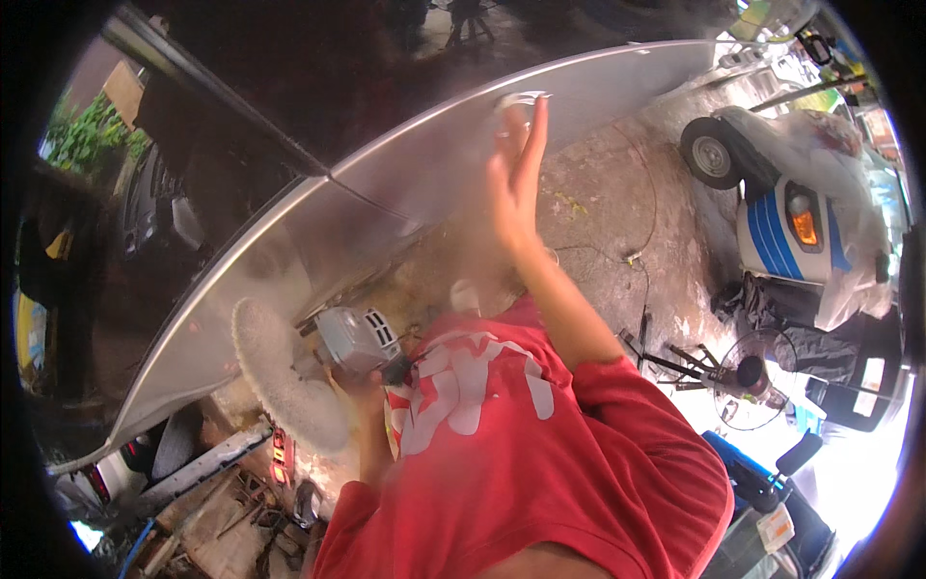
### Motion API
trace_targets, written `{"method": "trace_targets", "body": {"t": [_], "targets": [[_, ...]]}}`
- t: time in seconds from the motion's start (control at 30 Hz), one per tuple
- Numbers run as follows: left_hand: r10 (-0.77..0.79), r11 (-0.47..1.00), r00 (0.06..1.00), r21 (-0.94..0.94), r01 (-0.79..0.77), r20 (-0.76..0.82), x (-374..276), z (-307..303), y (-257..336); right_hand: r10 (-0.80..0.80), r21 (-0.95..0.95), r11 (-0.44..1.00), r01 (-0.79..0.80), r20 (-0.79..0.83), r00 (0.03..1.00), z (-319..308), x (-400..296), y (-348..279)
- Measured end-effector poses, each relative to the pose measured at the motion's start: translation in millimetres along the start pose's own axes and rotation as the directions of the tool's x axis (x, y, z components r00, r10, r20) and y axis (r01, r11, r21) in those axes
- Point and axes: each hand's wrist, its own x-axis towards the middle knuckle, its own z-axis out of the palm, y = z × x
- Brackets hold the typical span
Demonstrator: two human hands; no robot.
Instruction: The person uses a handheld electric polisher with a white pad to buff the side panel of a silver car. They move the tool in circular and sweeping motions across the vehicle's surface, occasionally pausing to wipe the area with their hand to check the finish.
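Note:
Along the dark, glossy side of a car [448, 166], my right hand [517, 195] is raised, with fingers apart and nothing visible in it. Its fingertips overlap a door handle [522, 98] in the picture; whether they touch it, I cannot tell. Low by my body, my left hand [367, 383] is wrapped around a grey power polisher [356, 339], and part of the grip is hidden. The polisher carries a thick white wool pad [278, 380], tilted edge-on beside the lower car panel. A seam [365, 199] runs down the car's side.
A cable [655, 203] trails over the worn concrete floor [593, 188]. On the right are a white vehicle with blue stripes [774, 228], a wheel [712, 153] and a fan [752, 378]. Scrap wood [224, 521] lies at lower left, near a red-and-white object [282, 456].

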Motion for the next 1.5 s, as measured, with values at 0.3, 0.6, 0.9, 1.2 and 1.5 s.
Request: {"method": "trace_targets", "body": {"t": [0.3,0.6,0.9,1.2,1.5], "targets": [[0.003,0.997,1.0,-0.083,-0.002,0.01,9,-2,-8,0.076,-0.309,0.947,0.09,0.486,0.871,8,-107,42],[-0.105,0.994,0.988,-0.035,0.101,-0.111,-1,-4,-22,0.626,0.505,0.725,-0.468,-0.2,0.754,-33,17,2],[-0.143,0.986,0.989,0.092,0.14,0.03,4,18,11,-0.173,-0.472,0.768,0.433,0.497,0.85,31,-65,41],[-0.134,0.973,0.987,0.177,0.148,-0.088,-6,20,7,0.029,-0.55,0.725,0.415,0.625,0.78,13,-98,57],[-0.121,0.979,0.989,0.156,0.133,-0.082,-16,13,7,-0.014,-0.504,0.803,0.319,0.518,0.855,17,-85,21]]}}
